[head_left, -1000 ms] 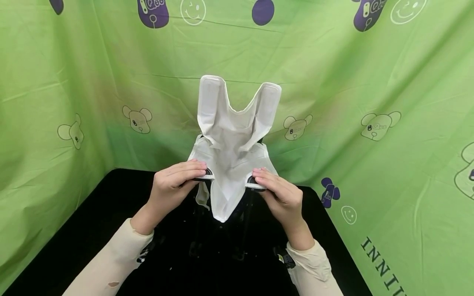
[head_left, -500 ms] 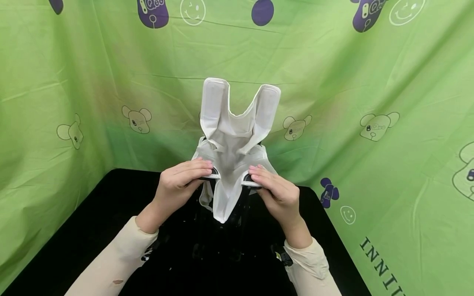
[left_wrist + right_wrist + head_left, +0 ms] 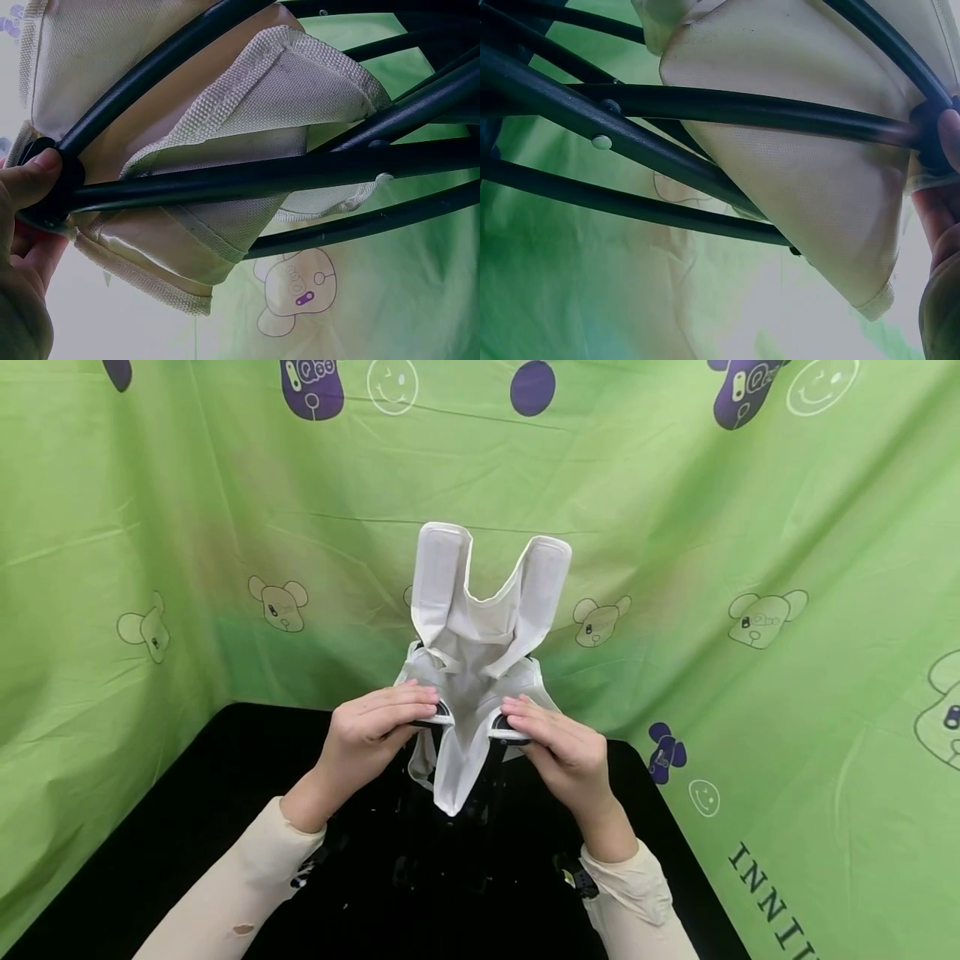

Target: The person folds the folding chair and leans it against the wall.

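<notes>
Both hands are pinching the dark end pieces of a black tubular frame (image 3: 225,181), one at each side, and white fabric is stretching between them. At the far left a green curtain (image 3: 60,568) is hanging in folds, printed with a mouse head (image 3: 146,633). Near left, a cream left sleeve (image 3: 225,885) is showing a small hole (image 3: 243,931). Farther in, the left hand (image 3: 378,727) is clasping the left end piece (image 3: 442,711); in the left wrist view its thumb is pressing on the joint where two bars are meeting. Just below that hand a pale fabric loop (image 3: 421,763) is dangling.

In the middle, the white fabric piece (image 3: 487,622) is standing before the far curtain, above the black tabletop (image 3: 247,752). Its left flap (image 3: 437,575) and right flap (image 3: 545,578) are rising on either side of a scooped edge, while its lower tip (image 3: 453,789) is pointing toward the near side. The frame's lower parts are blending into the black there.

To the right, the right hand (image 3: 566,747) is clasping the right end piece (image 3: 501,724), its thumb pressing on the joint in the right wrist view. Beyond, a cream right sleeve (image 3: 637,902) is bunching at the cuff, and dark letters (image 3: 772,902) are running down the curtain.
</notes>
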Demonstrator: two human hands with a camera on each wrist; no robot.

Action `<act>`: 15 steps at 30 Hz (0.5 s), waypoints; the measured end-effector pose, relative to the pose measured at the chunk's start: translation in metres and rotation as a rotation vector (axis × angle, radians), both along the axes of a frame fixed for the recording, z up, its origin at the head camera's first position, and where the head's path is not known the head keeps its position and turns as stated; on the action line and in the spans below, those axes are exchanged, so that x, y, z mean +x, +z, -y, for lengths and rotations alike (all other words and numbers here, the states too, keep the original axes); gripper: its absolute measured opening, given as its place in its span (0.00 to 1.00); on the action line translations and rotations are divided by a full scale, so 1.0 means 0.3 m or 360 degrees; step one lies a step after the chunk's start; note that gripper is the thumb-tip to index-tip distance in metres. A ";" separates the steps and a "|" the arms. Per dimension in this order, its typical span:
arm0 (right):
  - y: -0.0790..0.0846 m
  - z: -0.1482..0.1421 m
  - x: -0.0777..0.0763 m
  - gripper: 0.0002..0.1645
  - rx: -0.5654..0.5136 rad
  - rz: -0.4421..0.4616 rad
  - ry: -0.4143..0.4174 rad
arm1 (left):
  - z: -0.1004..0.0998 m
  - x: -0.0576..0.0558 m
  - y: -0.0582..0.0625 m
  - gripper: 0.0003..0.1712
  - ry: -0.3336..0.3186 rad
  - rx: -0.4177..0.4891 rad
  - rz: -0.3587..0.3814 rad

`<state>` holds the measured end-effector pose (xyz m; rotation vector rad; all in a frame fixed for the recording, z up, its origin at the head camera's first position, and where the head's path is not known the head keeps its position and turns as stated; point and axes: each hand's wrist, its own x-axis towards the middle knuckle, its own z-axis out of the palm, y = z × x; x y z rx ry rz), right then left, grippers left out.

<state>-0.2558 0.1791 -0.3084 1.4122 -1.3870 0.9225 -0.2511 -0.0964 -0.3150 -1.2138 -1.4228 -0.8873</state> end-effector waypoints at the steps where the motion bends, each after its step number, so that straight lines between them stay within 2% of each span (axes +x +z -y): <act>1: 0.000 0.002 0.000 0.08 -0.0001 0.0003 0.0004 | -0.001 0.000 0.000 0.08 -0.0002 0.0000 0.0002; 15: 0.015 0.031 -0.002 0.09 0.0029 0.0019 0.0008 | -0.021 -0.008 0.005 0.08 -0.0021 0.0023 0.0011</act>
